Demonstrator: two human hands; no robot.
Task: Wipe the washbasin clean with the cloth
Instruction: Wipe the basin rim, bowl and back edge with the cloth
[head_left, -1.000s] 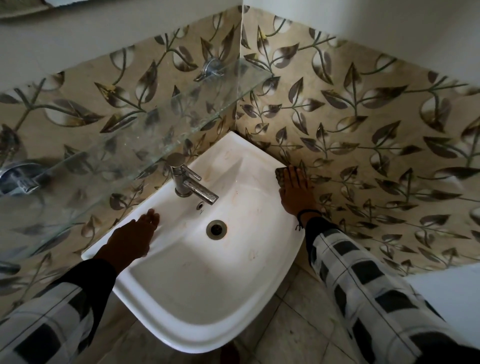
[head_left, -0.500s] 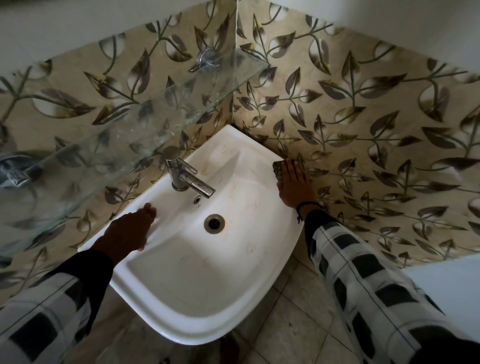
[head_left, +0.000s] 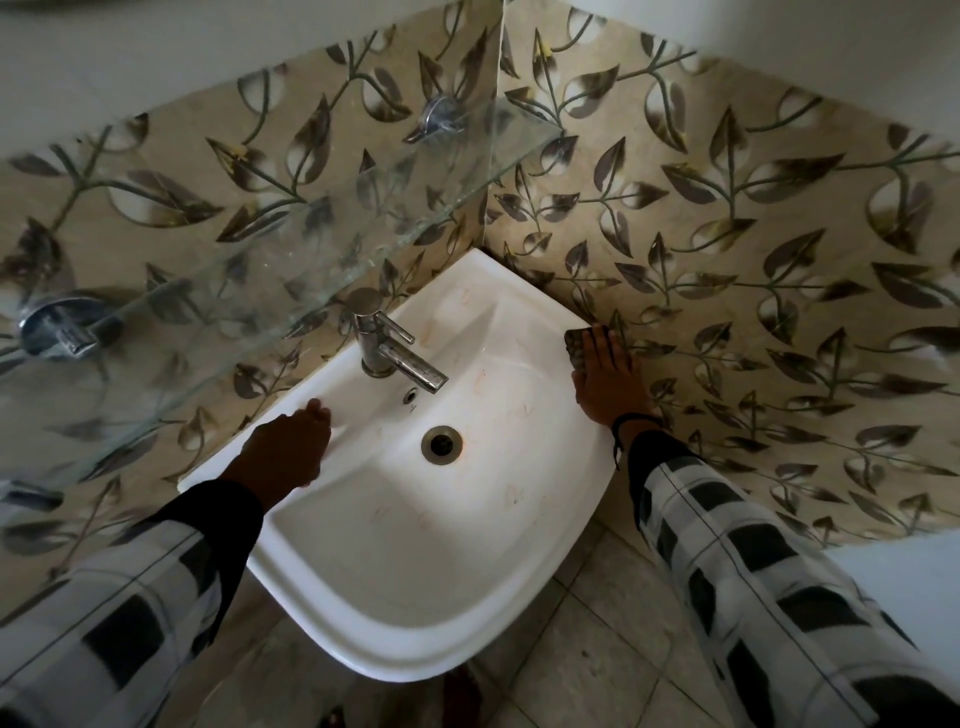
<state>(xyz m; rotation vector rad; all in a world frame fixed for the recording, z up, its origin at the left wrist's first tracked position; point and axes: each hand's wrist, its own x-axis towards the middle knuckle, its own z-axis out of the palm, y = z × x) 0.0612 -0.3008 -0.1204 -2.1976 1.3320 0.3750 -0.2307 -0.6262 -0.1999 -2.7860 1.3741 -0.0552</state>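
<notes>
A white washbasin (head_left: 395, 597) is fixed in the corner of two leaf-patterned walls, with faint reddish marks in its bowl. My right hand (head_left: 608, 379) lies flat on the basin's right rim against the wall, pressing down a dark cloth (head_left: 573, 347) whose edge shows past my fingertips. On the left rim rests my left hand (head_left: 288, 452), fingers curled over the inner edge and holding nothing. A chrome tap (head_left: 389, 353) stands at the back, and the drain (head_left: 441, 442) sits in the bowl's middle.
A glass shelf (head_left: 291, 249) on chrome brackets (head_left: 441, 117) juts out above the basin's back left, close over the tap. Tiled walls close in the back and right. Beige floor tiles (head_left: 587, 670) lie below the basin's front.
My right hand with the cloth stays at about the same spot on the right rim, fingers slightly farther back. The left hand holds its place; the view has shifted a little.
</notes>
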